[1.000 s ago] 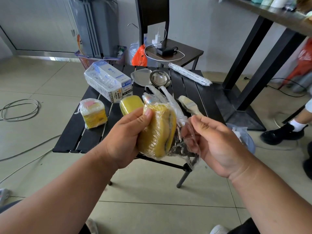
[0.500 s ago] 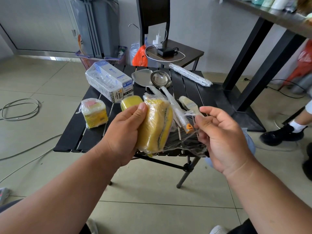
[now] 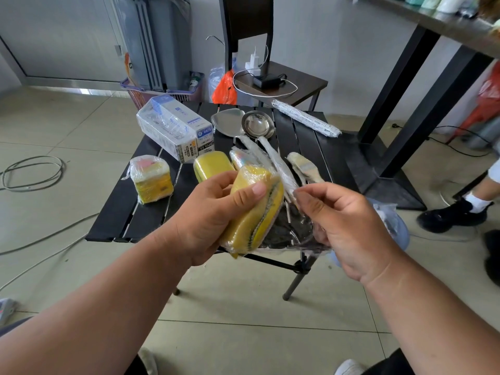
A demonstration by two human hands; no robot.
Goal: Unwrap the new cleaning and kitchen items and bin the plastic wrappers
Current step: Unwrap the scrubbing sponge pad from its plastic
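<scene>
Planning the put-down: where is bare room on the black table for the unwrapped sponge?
On the black slatted table: right slats between the brush and long wrapped roll; near-left corner before the wrapped sponge stack. Crowded: middle, around the ladle, spatula, boxes.

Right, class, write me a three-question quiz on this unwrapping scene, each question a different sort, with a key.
1. True or false: the left hand grips the wrapped yellow sponges.
2. What does the right hand pinch?
A. the clear film coming off the sponges
B. the ladle
C. the brush
3. Fill in: the bare yellow sponge lies on the black ____.

Key: 1 true; 2 A; 3 table.
</scene>
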